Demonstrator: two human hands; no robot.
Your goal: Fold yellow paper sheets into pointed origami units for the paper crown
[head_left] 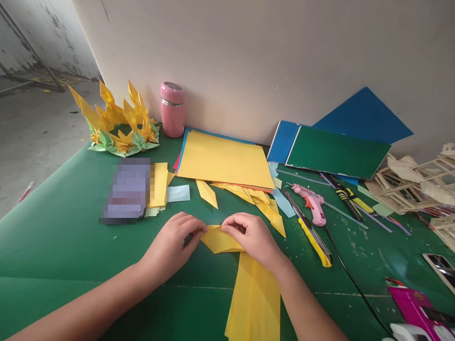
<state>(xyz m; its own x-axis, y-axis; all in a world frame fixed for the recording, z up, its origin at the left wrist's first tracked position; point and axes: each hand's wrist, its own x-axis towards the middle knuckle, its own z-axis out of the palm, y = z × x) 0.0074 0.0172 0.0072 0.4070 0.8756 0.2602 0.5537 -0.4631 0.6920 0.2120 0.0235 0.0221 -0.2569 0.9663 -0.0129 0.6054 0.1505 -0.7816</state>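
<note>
Two hands pinching a folded yellow paper piece on a green table

The table [64, 246] carries a yellow sheet stack [227, 161] at 12 o'clock and cut yellow strips [254, 298] at 6, kept within reach. Between them the folded paper piece [218, 240] lies flat; the left hand [174, 241] pinches its left tip while the right hand [252, 237] presses its top edge, likely holding the crease. A yellow utility knife [314, 239] rests at 3 o'clock.
</note>
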